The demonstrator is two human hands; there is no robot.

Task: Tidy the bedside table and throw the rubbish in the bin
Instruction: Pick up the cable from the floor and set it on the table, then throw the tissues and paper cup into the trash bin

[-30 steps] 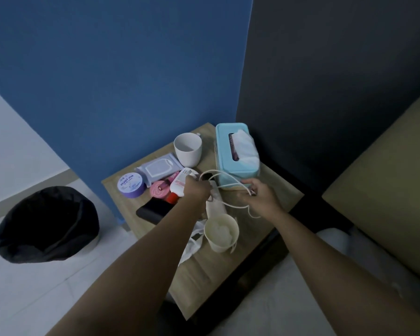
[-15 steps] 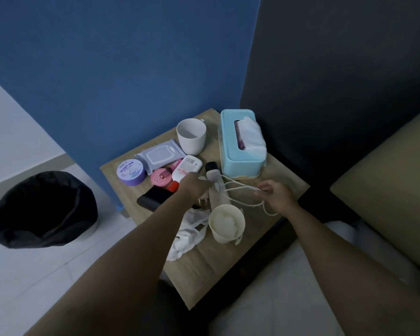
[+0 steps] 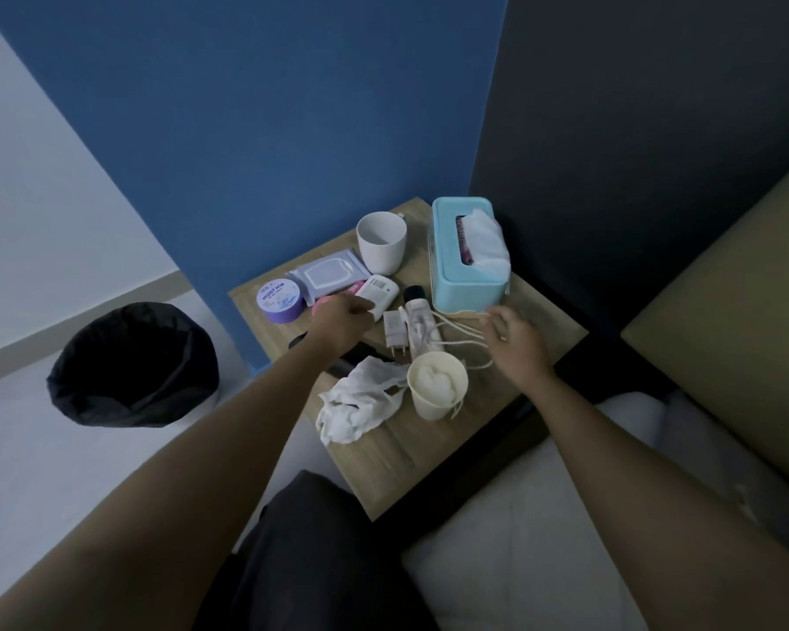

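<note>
Both hands reach over the wooden bedside table [image 3: 433, 457]. The left hand [image 3: 340, 323] is curled loosely over a white tube [image 3: 378, 296] with a barcode, fingertips on its near end; whether it truly grips the tube cannot be told. The right hand [image 3: 518, 341] lies palm down with fingers bent, resting on loops of a white cable [image 3: 463, 337] that run toward the left hand to a white charger plug [image 3: 395, 332] and a clear bottle [image 3: 422, 325] with a dark cap, both lying between the hands. Just nearer than the gap between the hands stands a cream paper cup [image 3: 438, 387] holding a wad of white tissue, and beside it, below the left wrist, lies a crumpled tissue [image 3: 361, 403]. Beyond the right hand sits a light blue tissue box [image 3: 447, 266] with a tissue sticking out of its slot. Beyond the left hand are an apparently empty white mug [image 3: 381, 243], a wet-wipes pack [image 3: 329, 275] and a purple jar [image 3: 279, 300]. Far out past the left forearm, on the floor, stands a bin [image 3: 133, 366] lined with a black bag.
</note>
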